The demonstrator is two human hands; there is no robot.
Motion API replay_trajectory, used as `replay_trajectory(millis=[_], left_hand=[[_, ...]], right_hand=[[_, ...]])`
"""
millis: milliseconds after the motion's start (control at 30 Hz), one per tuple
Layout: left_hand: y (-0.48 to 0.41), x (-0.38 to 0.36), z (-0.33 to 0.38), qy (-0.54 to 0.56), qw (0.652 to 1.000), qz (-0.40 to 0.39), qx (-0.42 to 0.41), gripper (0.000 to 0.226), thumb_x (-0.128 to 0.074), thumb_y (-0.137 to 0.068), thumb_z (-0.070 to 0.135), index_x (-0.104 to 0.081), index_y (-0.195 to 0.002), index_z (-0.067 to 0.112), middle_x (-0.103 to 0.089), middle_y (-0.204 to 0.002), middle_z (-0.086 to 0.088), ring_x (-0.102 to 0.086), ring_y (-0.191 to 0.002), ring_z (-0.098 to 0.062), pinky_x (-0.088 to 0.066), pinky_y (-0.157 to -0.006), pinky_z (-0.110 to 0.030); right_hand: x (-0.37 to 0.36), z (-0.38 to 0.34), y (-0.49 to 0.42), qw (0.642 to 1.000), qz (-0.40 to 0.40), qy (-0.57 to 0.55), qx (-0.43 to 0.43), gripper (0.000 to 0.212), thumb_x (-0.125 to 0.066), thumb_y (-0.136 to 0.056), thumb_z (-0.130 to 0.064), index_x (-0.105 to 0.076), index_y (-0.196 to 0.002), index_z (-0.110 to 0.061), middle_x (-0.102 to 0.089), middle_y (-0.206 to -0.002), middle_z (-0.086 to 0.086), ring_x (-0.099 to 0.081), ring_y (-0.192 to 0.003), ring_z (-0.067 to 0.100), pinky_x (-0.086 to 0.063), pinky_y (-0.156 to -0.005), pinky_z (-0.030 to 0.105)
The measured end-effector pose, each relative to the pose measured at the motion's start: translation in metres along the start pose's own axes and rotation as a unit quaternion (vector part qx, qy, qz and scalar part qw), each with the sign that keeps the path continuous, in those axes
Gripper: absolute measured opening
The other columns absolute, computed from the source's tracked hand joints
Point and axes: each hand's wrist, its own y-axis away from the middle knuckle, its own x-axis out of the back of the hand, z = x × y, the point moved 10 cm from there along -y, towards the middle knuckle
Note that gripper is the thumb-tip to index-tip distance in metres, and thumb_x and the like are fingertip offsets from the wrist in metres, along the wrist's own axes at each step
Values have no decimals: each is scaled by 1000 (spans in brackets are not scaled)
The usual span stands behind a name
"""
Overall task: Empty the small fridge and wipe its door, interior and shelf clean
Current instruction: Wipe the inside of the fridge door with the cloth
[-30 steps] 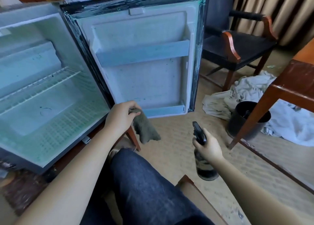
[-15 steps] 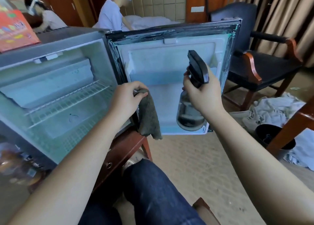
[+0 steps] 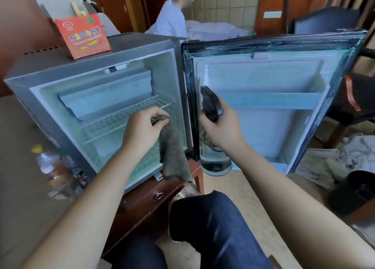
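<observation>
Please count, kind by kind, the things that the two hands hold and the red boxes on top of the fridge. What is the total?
grey cloth, in the left hand: 1
spray bottle, in the right hand: 1
red box, on top of the fridge: 1
Total: 3

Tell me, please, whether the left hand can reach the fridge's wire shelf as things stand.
Probably yes: the left hand, gripping the cloth, hangs just before the wire shelf; the door stands open, nothing between.
</observation>
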Motion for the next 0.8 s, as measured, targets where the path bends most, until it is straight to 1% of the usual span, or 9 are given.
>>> replay_trajectory(millis=[67, 167, 267, 333, 433, 500, 600, 667, 800], left_hand=[[4, 10, -14, -5, 1000, 4, 10, 13, -71, -85, 9, -73, -90, 21, -70, -88, 8, -67, -91, -14, -53, -90, -34], [13, 17, -33, -5, 1000, 9, 29, 15, -71, -85, 10, -71, -88, 25, -69, -87, 10, -66, -90, -13, -51, -89, -29], [24, 12, -47, -4, 999, -2, 41, 15, -70, -86, 12, -71, -88, 26, -68, -87, 11, -64, -90, -10, -48, -86, -24], [33, 5, -57, -9, 999, -18, 48, 12, -70, -86, 13, -71, -90, 25, -68, -89, 10, -64, -90, -10, -47, -84, -23], [49, -5, -71, -23, 997, -48, 60, 11, -70, -87, 14, -72, -92, 23, -71, -94, 5, -63, -89, -11, -47, -82, -23], [61, -10, -79, -28, 995, -63, 67, 10, -70, -87, 14, -73, -93, 22, -71, -95, 4, -63, -89, -11, -47, -82, -23], [74, -15, -91, -28, 993, -81, 76, 10, -71, -86, 15, -73, -92, 23, -71, -92, 7, -64, -90, -11, -49, -85, -26], [81, -18, -95, -30, 992, -91, 79, 10, -71, -85, 14, -73, -89, 24, -69, -89, 10, -65, -93, -12, -51, -88, -30], [87, -26, -95, -32, 991, -106, 76, 11, -71, -85, 14, -73, -88, 24, -68, -87, 14, -64, -94, -11, -50, -89, -29]], right_hand=[[-12, 7, 5, 1000, 12, 8, -15, 18, -58, -77, -22, -55, -91, -11, -56, -66, 2, -53, -66, 26, -49, -63, 41], [-28, 22, 24, 999, 9, 21, -31, 17, -61, -79, -19, -52, -92, -13, -56, -67, 0, -56, -68, 29, -48, -59, 39], [-47, 43, 56, 997, 7, 58, -51, 35, -63, -80, -24, -53, -112, -14, -64, -87, 3, -60, -81, 30, -48, -64, 37], [-61, 62, 85, 995, 13, 48, -82, 39, -63, -81, -26, -52, -117, -18, -67, -99, 2, -61, -87, 27, -49, -69, 36], [-77, 96, 133, 985, 23, 20, -171, 29, -63, -83, -24, -53, -110, -21, -63, -87, -7, -61, -84, 22, -44, -67, 31], [-87, 116, 158, 979, 10, 25, -203, 21, -64, -82, -25, -52, -100, -22, -61, -84, -7, -61, -82, 22, -44, -68, 31], [-99, 137, 184, 970, -37, 62, -231, 22, -66, -82, -29, -51, -97, -23, -64, -91, -4, -63, -84, 23, -52, -74, 37], [-99, 144, 196, 966, -43, 75, -243, 25, -66, -82, -31, -50, -98, -22, -63, -95, -2, -63, -84, 23, -52, -74, 39], [-88, 150, 206, 966, -26, 77, -244, 22, -64, -83, -29, -45, -91, -20, -62, -89, 2, -59, -75, 24, -40, -62, 31]])
